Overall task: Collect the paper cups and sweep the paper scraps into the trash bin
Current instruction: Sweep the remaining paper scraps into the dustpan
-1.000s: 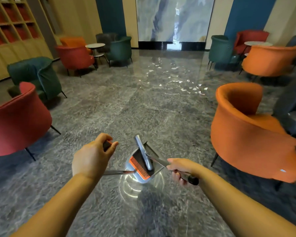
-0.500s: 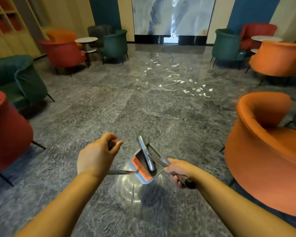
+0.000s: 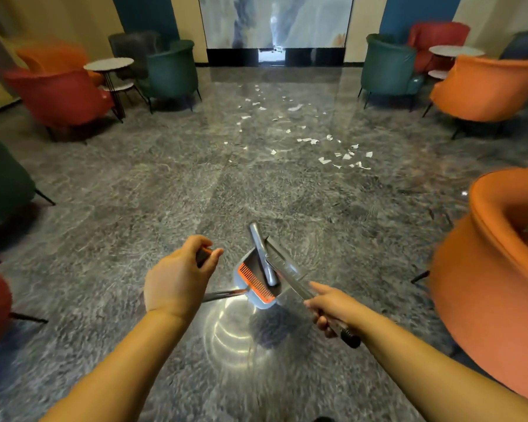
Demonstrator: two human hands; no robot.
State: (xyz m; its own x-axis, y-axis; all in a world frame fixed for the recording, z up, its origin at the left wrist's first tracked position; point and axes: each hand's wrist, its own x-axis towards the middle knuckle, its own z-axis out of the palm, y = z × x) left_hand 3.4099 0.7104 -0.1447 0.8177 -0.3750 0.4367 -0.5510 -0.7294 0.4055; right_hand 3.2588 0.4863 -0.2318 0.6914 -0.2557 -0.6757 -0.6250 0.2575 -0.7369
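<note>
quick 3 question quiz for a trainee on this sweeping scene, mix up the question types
1. True or false: the paper scraps are already in the dustpan.
2. Which hand grips the broom handle? A) left hand B) right hand C) neither
3. Fill in: the chair nearest on the person's right is ____ in colour.

Key:
1. False; they lie scattered on the floor well ahead.
2. B; the left hand grips the dustpan's handle.
3. Orange.
</note>
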